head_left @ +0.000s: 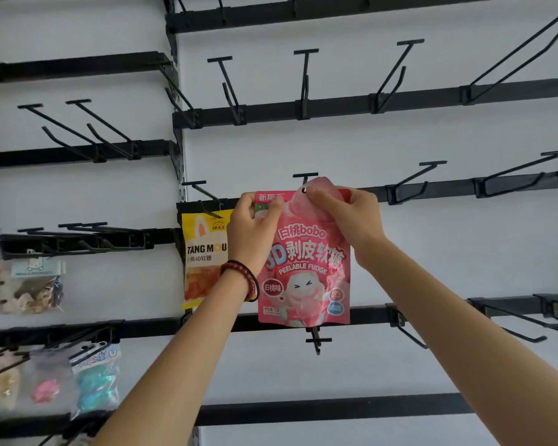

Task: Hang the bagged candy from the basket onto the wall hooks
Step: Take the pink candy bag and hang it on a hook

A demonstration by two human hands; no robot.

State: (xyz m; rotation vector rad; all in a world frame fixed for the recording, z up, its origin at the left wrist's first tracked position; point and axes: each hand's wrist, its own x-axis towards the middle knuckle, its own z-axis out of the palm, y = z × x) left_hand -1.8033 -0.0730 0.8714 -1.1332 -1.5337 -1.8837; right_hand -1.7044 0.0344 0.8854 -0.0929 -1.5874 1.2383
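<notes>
Dead centre of the frame, the person holds a pink candy bag [303, 262] up against the white wall [432, 140]. The left hand [255, 220] pinches the bag's upper left corner, and the right hand [348, 210] grips the top edge right next to the hang hole. That hole sits just under the T-shaped tip of a black hook [305, 175]. Can't tell if the hook is actually through it.

The print on the bag is easy to read: "白桃bobo", "3D剥皮软糖", "PEELABLE FUDGE", plus a dark red bubble saying "白桃味".

Just left of it, partly behind the left wrist, a yellow bag [203, 252] hangs from its own hook, marked "TANG MOU" and "小熊4D软糖". A red bead bracelet [242, 278] is on that wrist.

Black rails [335, 104] with bare hooks run across the upper half of the frame. In the lower left, some small clear packets [94, 381] hang too, but their labels are too blurry to read.
</notes>
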